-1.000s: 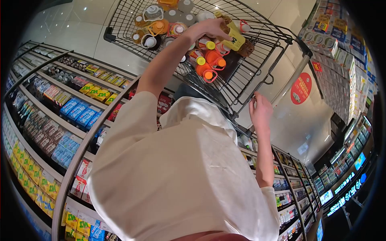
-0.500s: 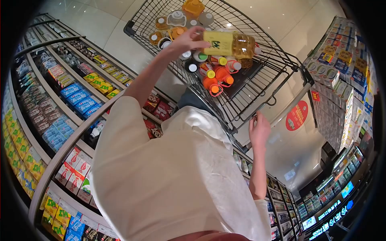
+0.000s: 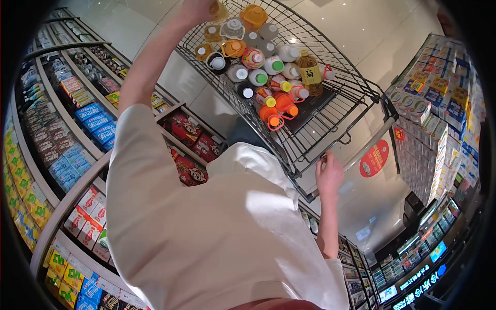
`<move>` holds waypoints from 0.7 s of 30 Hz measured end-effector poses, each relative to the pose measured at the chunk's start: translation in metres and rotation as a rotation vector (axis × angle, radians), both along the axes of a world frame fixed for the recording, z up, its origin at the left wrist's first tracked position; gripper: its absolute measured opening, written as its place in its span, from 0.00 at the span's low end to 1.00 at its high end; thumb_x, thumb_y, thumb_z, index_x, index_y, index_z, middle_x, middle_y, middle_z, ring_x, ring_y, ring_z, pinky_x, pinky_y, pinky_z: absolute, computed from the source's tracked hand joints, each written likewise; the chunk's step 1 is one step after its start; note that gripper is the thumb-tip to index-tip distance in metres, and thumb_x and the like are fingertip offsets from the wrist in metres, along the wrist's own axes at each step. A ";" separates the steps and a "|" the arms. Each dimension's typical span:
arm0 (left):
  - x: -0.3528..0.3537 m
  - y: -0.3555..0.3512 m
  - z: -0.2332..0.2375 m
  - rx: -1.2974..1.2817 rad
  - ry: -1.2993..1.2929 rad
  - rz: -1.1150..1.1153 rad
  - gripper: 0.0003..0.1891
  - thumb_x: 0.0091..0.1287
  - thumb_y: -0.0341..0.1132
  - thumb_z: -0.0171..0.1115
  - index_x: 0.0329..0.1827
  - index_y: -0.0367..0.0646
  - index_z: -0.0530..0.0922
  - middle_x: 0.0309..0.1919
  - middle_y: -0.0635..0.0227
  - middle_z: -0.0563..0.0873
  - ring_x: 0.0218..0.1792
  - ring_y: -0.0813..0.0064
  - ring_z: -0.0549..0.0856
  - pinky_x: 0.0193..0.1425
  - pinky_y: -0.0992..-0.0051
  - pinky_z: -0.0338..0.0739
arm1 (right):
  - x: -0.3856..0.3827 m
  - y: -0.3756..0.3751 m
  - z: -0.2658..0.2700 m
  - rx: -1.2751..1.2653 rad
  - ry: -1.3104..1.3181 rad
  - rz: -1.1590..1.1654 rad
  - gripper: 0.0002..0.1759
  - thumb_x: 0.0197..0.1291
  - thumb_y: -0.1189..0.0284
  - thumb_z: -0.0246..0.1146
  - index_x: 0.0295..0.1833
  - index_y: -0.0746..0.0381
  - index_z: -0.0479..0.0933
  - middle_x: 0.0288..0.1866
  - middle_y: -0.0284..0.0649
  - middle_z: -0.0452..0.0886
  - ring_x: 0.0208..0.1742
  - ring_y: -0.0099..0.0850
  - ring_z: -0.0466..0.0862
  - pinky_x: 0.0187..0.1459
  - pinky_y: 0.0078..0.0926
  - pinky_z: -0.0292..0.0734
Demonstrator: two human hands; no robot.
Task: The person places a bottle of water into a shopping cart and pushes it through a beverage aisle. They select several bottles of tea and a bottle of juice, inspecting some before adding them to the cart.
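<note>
At the top edge, my left hand point(image 3: 198, 9) closes around an amber oil bottle point(image 3: 219, 11) over the cart's far left corner; the frame cuts off part of both. My right hand point(image 3: 329, 173) is curled over the handle point(image 3: 369, 139) of the shopping cart point(image 3: 343, 49). Below the left hand, the basket holds several bottles, among them a clear jug point(image 3: 232, 29), an orange-yellow jug point(image 3: 253, 17) and orange-capped bottles point(image 3: 269, 114). A yellow-labelled oil bottle point(image 3: 310, 75) stands near the basket's right side.
Shelves of drink cartons point(image 3: 95, 124) run along my left. Red boxes point(image 3: 188, 170) sit on a low shelf beside me. Stacked cartons point(image 3: 429, 108) rise to the right of the cart. A red round sticker point(image 3: 374, 158) is on the tiled floor point(image 3: 356, 212).
My left hand has carried the oil bottle left and away from me, from above the basket's middle to its far left corner. My right hand stays at the handle.
</note>
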State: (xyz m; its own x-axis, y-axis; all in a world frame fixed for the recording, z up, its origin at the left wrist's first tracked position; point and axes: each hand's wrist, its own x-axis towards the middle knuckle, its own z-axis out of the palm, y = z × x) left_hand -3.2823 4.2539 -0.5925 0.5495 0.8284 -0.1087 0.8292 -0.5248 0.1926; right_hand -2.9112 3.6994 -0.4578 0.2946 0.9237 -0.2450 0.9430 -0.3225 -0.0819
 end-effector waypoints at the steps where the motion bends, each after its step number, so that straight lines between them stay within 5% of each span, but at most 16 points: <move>1: 0.005 0.006 -0.028 0.000 0.043 0.013 0.27 0.65 0.53 0.77 0.56 0.39 0.87 0.44 0.46 0.94 0.48 0.44 0.94 0.56 0.48 0.89 | 0.000 0.000 0.000 0.006 0.010 -0.006 0.17 0.71 0.73 0.72 0.63 0.60 0.83 0.43 0.47 0.89 0.43 0.50 0.90 0.47 0.52 0.85; 3: 0.009 0.016 -0.097 0.065 0.020 0.029 0.24 0.69 0.49 0.75 0.58 0.39 0.88 0.43 0.44 0.94 0.49 0.43 0.94 0.56 0.48 0.88 | 0.002 -0.002 -0.005 0.015 -0.010 -0.010 0.16 0.71 0.73 0.72 0.62 0.60 0.84 0.43 0.47 0.89 0.43 0.50 0.90 0.47 0.52 0.85; 6: 0.013 0.032 -0.177 0.068 0.217 -0.005 0.36 0.70 0.39 0.78 0.83 0.54 0.78 0.57 0.59 0.93 0.59 0.59 0.94 0.61 0.58 0.91 | 0.002 -0.004 -0.006 -0.002 -0.026 -0.027 0.16 0.70 0.72 0.72 0.61 0.60 0.84 0.43 0.46 0.89 0.43 0.49 0.90 0.47 0.51 0.85; 7: 0.029 0.024 -0.149 -0.044 0.272 0.031 0.35 0.69 0.38 0.76 0.82 0.59 0.80 0.57 0.58 0.93 0.59 0.55 0.94 0.60 0.54 0.91 | 0.002 -0.004 -0.006 -0.009 -0.027 -0.032 0.16 0.70 0.72 0.72 0.61 0.60 0.84 0.43 0.46 0.90 0.44 0.49 0.90 0.47 0.51 0.85; 10: 0.027 0.025 -0.183 0.102 0.239 -0.063 0.27 0.74 0.34 0.72 0.77 0.58 0.84 0.49 0.64 0.96 0.53 0.58 0.96 0.55 0.58 0.92 | 0.002 -0.004 -0.006 -0.003 -0.035 -0.029 0.16 0.70 0.73 0.72 0.61 0.60 0.84 0.43 0.45 0.90 0.44 0.48 0.90 0.48 0.49 0.85; 15: 0.028 0.030 -0.205 -0.008 0.355 -0.123 0.29 0.75 0.37 0.73 0.80 0.57 0.82 0.56 0.61 0.94 0.59 0.56 0.94 0.63 0.55 0.91 | -0.001 0.000 -0.002 0.014 -0.038 -0.027 0.16 0.70 0.74 0.73 0.61 0.61 0.84 0.40 0.44 0.90 0.43 0.47 0.91 0.48 0.47 0.85; 21: 0.044 0.057 -0.213 -0.203 0.110 -0.015 0.24 0.79 0.40 0.68 0.77 0.53 0.84 0.63 0.57 0.94 0.62 0.53 0.94 0.67 0.52 0.90 | 0.001 -0.001 -0.003 -0.026 -0.027 -0.024 0.17 0.69 0.73 0.72 0.62 0.61 0.83 0.44 0.45 0.90 0.45 0.49 0.90 0.48 0.48 0.84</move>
State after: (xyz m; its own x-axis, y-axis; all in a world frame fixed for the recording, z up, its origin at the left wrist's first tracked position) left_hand -3.2386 4.3109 -0.8052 0.5373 0.7753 -0.3322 0.8434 -0.4970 0.2040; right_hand -2.9098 3.6980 -0.4605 0.3232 0.9098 -0.2606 0.9368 -0.3465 -0.0481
